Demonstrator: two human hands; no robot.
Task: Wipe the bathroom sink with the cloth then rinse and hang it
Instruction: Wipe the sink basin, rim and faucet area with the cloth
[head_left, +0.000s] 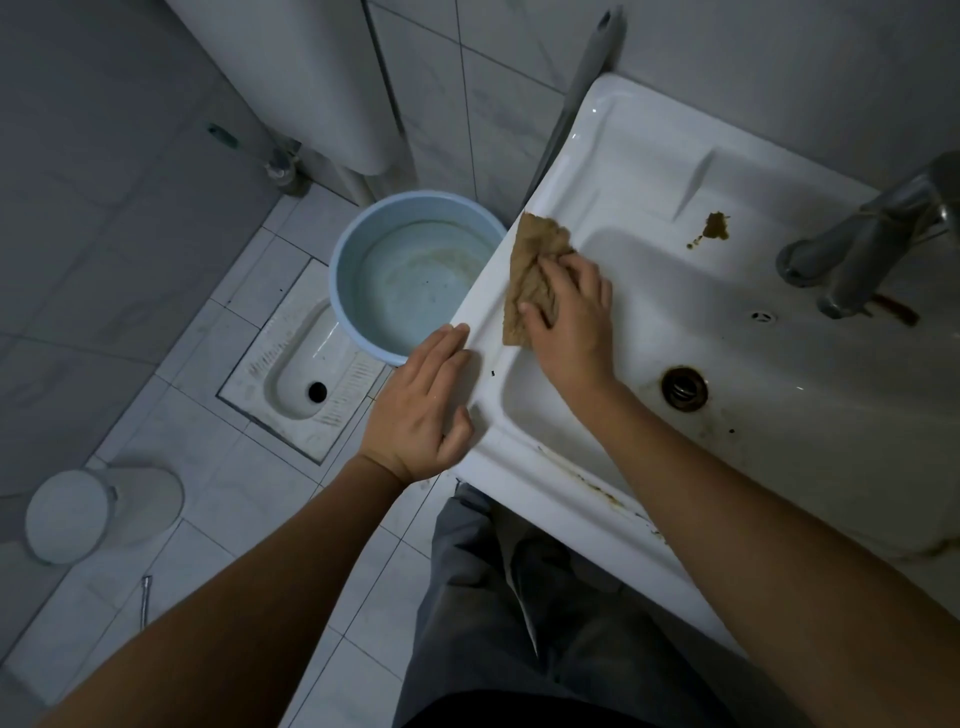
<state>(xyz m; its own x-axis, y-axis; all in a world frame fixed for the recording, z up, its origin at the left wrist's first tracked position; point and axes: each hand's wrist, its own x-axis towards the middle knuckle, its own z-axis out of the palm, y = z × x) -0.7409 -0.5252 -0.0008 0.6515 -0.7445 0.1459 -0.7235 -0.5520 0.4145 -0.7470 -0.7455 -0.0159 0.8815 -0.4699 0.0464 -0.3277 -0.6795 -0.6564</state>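
Pressed flat under the spread fingers of the right hand (569, 317), a brown rectangular cloth (532, 275) is held against the left rim of the white ceramic sink (649, 171). The left hand (423, 405) is laid open, grasping nothing, on the rim's outer edge. A pale blue plastic basin (410, 275) is seen below, on the floor.
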